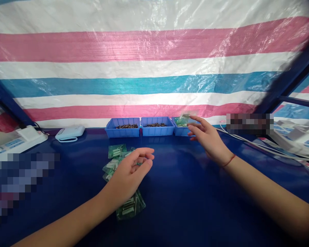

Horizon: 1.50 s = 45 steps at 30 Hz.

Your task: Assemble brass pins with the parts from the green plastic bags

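Note:
My left hand (130, 173) hovers over the small green-tinted clear bags (117, 151) on the table, fingers loosely curled with a gap inside and nothing visible held. Pale and metal pieces show inside the bags. Another bag (130, 209) lies below my wrist, partly covered by it. My right hand (206, 137) reaches to the right-hand blue bin (181, 131), its fingers apart. A blurred small clear bag (187, 116) is at my right fingertips, above the bin; it looks loose rather than gripped. Similar green bags (180, 121) lie in that bin.
The left blue bin (123, 133) and middle blue bin (157, 131) hold small brownish metal pieces, like screws. A light-blue case with a strap (70, 132) sits at left. White power strips (16, 144) and cables (260, 149) lie at the sides. A striped sheet (144, 48) hangs behind.

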Each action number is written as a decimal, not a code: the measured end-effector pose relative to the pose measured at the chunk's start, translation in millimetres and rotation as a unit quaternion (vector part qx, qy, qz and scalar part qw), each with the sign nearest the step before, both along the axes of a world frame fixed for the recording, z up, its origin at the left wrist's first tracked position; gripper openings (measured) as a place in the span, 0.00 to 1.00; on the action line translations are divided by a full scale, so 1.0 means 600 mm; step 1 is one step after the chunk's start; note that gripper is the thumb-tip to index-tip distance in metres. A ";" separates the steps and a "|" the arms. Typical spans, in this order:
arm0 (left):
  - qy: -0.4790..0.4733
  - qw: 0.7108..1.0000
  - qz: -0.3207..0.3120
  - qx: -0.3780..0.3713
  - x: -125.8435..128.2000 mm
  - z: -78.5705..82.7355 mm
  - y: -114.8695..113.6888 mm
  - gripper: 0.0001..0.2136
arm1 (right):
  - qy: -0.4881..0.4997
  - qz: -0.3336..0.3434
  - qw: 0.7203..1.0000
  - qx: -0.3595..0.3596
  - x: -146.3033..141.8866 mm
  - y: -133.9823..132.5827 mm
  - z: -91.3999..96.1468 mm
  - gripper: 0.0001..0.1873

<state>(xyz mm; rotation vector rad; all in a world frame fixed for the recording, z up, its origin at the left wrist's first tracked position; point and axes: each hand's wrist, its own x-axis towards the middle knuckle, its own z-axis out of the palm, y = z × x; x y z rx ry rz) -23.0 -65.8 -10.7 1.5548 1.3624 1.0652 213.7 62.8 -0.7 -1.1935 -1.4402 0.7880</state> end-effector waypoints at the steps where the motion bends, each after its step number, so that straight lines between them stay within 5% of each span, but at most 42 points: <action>1: 0.055 0.998 -0.004 0.023 -0.006 0.004 0.003 0.13 | -0.013 0.009 0.999 -0.036 0.006 0.007 -0.004 0.26; 3: 0.194 0.976 -0.011 0.103 -0.026 0.010 0.016 0.12 | -0.031 0.035 0.996 -0.081 0.010 0.007 -0.014 0.27; 6: 0.402 0.892 0.004 0.205 -0.071 0.013 0.047 0.14 | -0.051 0.085 0.991 -0.093 -0.002 -0.013 -0.027 0.22; 9: 0.501 0.853 0.031 0.142 -0.123 0.010 0.078 0.20 | -0.096 0.146 0.981 -0.084 -0.023 -0.038 -0.036 0.18; 14: 0.521 0.852 -0.015 0.050 -0.169 -0.002 0.102 0.26 | -0.175 0.224 0.957 -0.050 -0.047 -0.074 -0.045 0.13; 25: 0.398 0.902 -0.051 0.157 -0.113 -0.003 0.079 0.13 | -0.259 0.262 0.929 0.042 -0.069 -0.114 -0.048 0.08; 29: 0.143 0.983 0.034 0.114 -0.059 0.006 0.053 0.13 | -0.180 0.258 0.949 0.019 -0.082 -0.134 -0.045 0.14; 31: 0.008 0.998 0.037 0.051 -0.030 0.005 0.037 0.14 | -0.136 0.269 0.954 0.004 -0.090 -0.148 -0.041 0.18; 34: -0.077 0.997 -0.011 -0.025 -0.004 0.002 0.019 0.13 | -0.097 0.282 0.955 -0.007 -0.098 -0.162 -0.035 0.08; 38: -0.056 0.992 -0.104 -0.048 -0.007 -0.003 0.018 0.13 | -0.056 0.262 0.963 0.009 -0.098 -0.164 -0.034 0.07; 42: -0.028 0.996 -0.088 -0.008 -0.014 -0.007 0.024 0.13 | -0.060 0.259 0.962 0.053 -0.095 -0.163 -0.035 0.04; 45: -0.126 0.986 -0.096 -0.047 -0.008 -0.006 0.021 0.18 | -0.077 0.216 0.961 0.153 -0.088 -0.160 -0.032 0.02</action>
